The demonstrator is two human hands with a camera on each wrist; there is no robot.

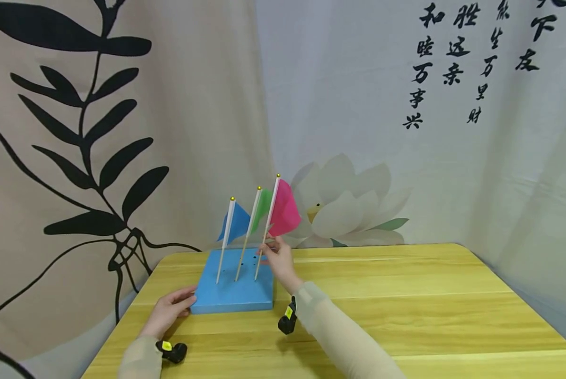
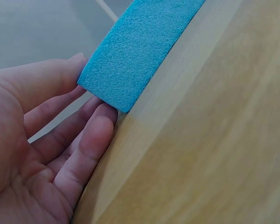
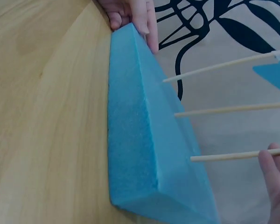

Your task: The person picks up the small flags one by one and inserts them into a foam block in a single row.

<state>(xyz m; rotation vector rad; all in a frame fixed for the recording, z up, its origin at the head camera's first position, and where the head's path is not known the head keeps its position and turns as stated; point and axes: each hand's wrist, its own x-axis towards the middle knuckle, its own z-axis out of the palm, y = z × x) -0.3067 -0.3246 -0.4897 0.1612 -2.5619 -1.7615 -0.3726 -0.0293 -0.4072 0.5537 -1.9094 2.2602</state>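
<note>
Here our left hand braces the foam block w/ straight fingers while right-hand fingers pinch the pink flag stick, keeping it upright.

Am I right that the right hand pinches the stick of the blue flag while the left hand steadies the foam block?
Not quite: the right hand pinches the stick of the pink flag, not the blue flag, as the head view shows. The left hand does steady the foam block.
</note>
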